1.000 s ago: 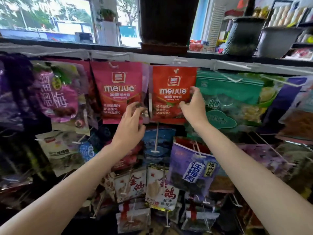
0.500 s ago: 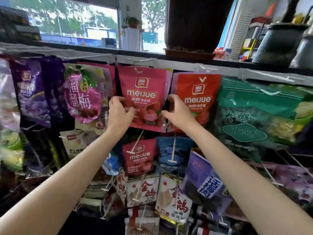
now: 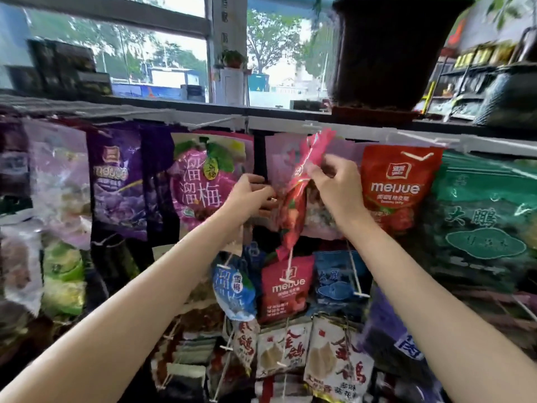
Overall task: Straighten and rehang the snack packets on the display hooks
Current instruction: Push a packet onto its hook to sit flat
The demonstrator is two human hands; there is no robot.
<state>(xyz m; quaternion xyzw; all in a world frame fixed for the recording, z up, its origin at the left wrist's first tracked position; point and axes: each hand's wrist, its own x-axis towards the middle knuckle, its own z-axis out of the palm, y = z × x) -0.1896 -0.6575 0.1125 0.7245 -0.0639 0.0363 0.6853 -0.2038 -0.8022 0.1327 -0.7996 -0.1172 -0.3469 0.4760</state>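
Your two forearms enter from the bottom corners, both bare as far as the frame edge; no cuff or sleeve hem shows. Your left hand carries a small glint at the fingers, possibly a ring, too blurred to confirm. Your right hand shows bare fingers, slim wrist. Nails short, unpainted as far as motion blur lets you tell.

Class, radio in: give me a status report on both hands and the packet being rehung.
Right hand pinches pink packet near its top. Left hand grips at its left edge. Packet twisted edge-on, blurred; cannot tell if it is on a hook. Red meijue packet hangs close on the right.
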